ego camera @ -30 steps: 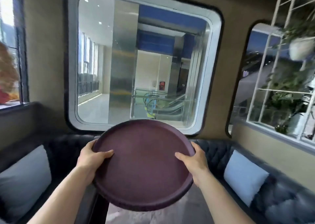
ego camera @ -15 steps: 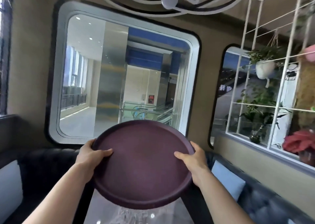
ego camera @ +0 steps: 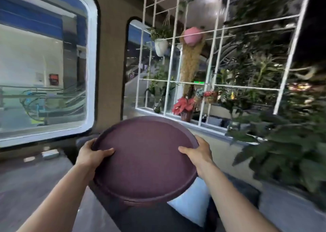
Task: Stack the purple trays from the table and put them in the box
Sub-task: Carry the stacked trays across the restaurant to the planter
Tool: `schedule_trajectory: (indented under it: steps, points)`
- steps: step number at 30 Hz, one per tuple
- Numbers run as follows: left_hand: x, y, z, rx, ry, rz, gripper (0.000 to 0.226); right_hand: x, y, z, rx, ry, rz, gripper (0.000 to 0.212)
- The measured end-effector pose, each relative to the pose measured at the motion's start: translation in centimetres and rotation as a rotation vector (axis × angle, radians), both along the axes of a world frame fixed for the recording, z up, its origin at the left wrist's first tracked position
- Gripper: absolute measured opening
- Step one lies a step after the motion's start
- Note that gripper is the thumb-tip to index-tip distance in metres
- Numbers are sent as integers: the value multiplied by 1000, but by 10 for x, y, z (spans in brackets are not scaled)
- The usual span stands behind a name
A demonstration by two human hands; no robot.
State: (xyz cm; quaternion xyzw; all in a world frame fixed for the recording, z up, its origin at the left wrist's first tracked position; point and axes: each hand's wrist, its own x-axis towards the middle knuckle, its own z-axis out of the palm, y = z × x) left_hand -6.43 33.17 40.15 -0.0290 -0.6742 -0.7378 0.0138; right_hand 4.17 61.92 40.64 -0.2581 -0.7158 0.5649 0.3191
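Note:
A round purple tray (ego camera: 146,159) is held up in front of me, its inner face tilted toward the camera. My left hand (ego camera: 91,155) grips its left rim, thumb lying over the inside. My right hand (ego camera: 198,152) grips the right rim the same way. A second rim edge shows under the tray's lower edge, so it may be a stack; I cannot tell how many. No box is in view.
A dark sofa with a pale blue cushion (ego camera: 192,205) lies below the tray. A white grid partition (ego camera: 211,83) with plants stands to the right, leafy branches (ego camera: 282,152) close by. A rounded window (ego camera: 44,73) fills the left, with a table surface (ego camera: 31,182) below it.
The view has swung to the right: the rounded window has slid left and the plant partition now fills the right side. Both hands keep the same grip on the tray.

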Motion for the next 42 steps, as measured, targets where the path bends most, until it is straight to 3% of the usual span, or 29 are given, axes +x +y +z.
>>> schedule_trajectory:
  steps: [3, 6, 10, 16, 19, 27, 32, 36, 39, 42]
  points:
    - [13, 91, -7, 16, -13, -173, 75, 66, 67, -3, -25, 23, -168, 61]
    - [42, 180, -10, 18, -18, -401, 61, 145, 115, -7, -48, 33, -392, 86]
    - [97, 284, -17, 33, -40, -693, 71, 256, 157, -19, -43, 28, -696, 107]
    - [205, 384, -37, 1, -71, -1072, 61, 410, 141, -29, -74, 0, -1079, 81]
    - [256, 410, -45, -26, -83, -1265, 66, 466, 109, -41, -68, -3, -1280, 86]
    - [385, 402, -70, -97, -79, -1701, 52, 562, -28, -79, -117, 57, -1730, 113]
    - [467, 368, -91, -158, -24, -1929, 65, 589, -139, -84, -148, 42, -1988, 93]
    - [531, 326, -103, -211, 6, -2113, 76, 613, -219, -96, -196, 50, -2174, 101]
    - [576, 295, -111, -232, 16, -2229, 86, 624, -275, -98, -221, 22, -2277, 86]
    - [612, 263, -119, -250, 42, -2290, 87, 639, -321, -106, -249, 42, -2367, 94]
